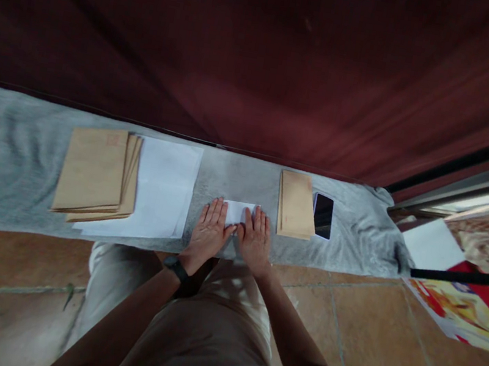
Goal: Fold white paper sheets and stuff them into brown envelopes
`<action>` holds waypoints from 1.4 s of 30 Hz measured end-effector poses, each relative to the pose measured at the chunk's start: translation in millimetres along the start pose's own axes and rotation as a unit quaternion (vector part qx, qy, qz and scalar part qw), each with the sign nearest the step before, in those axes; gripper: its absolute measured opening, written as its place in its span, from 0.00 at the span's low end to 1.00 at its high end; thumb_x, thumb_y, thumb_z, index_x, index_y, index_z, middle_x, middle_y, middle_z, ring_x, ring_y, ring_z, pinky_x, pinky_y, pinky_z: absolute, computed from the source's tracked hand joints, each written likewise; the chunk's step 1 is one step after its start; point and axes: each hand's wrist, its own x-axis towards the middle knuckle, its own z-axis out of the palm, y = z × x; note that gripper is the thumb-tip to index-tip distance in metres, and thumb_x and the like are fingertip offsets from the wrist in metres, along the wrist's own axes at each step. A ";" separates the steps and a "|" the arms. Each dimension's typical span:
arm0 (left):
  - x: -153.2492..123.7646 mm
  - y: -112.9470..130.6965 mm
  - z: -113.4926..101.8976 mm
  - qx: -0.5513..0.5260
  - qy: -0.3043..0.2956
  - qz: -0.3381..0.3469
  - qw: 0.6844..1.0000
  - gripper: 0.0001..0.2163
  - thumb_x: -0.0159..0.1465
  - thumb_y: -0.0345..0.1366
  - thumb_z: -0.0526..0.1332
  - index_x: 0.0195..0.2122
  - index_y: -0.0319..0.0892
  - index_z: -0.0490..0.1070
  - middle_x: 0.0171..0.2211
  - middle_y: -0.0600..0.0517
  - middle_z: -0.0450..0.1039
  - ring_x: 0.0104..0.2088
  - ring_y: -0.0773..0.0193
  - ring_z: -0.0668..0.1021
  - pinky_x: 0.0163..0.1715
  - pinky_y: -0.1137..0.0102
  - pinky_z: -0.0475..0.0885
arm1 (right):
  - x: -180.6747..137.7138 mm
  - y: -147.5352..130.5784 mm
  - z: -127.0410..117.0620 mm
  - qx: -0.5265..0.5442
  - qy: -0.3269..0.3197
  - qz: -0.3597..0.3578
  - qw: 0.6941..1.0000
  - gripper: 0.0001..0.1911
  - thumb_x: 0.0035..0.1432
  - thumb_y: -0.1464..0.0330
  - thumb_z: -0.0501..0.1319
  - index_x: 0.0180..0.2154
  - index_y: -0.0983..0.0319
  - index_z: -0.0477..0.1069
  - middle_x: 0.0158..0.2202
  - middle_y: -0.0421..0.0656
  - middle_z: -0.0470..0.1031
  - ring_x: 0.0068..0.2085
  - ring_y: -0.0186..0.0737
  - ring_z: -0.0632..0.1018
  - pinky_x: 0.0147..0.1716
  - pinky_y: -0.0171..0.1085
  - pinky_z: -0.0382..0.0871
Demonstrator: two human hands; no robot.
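Note:
My left hand (209,230) and my right hand (255,237) lie flat side by side on a small folded white paper (239,210), fingers stretched out and pressing it onto a grey cloth (7,158). Only the paper's upper part shows between and above the fingers. A dark band sits on my left wrist. To the left lie a stack of brown envelopes (95,172) and white sheets (163,195) partly under it. To the right lies a smaller pile of brown envelopes (297,204).
A dark phone (323,215) rests beside the right envelope pile. A dark red curtain (264,56) hangs behind the cloth. Tiled floor (365,326) runs below, with a colourful printed sheet (461,307) and a white paper (432,244) at the right. My knees are bent beneath the hands.

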 end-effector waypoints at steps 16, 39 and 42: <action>-4.2 -4.9 4.0 0.005 0.019 -0.008 1.000 0.35 0.73 0.49 0.49 0.71 0.26 0.51 0.72 0.31 0.52 0.73 0.45 0.55 0.70 0.47 0.53 | 7.1 -2.4 -2.7 0.025 0.004 0.000 1.000 0.27 0.73 0.63 0.53 0.68 0.67 0.62 0.72 0.58 0.56 0.72 0.57 0.58 0.67 0.60 0.56; -15.8 -5.6 -6.2 0.006 0.008 -0.021 1.000 0.32 0.73 0.47 0.48 0.72 0.30 0.51 0.72 0.34 0.51 0.73 0.46 0.56 0.70 0.48 0.52 | 4.4 -4.6 3.6 -0.002 0.014 0.000 1.000 0.27 0.73 0.60 0.53 0.69 0.60 0.60 0.74 0.57 0.52 0.71 0.60 0.61 0.65 0.62 0.58; -17.4 -4.2 -10.2 0.009 0.000 -0.019 1.000 0.32 0.73 0.46 0.48 0.72 0.30 0.53 0.73 0.35 0.51 0.73 0.46 0.56 0.71 0.48 0.52 | 4.7 -4.8 3.4 -0.010 -0.001 0.005 1.000 0.27 0.73 0.60 0.53 0.69 0.60 0.60 0.74 0.56 0.51 0.71 0.60 0.61 0.65 0.61 0.56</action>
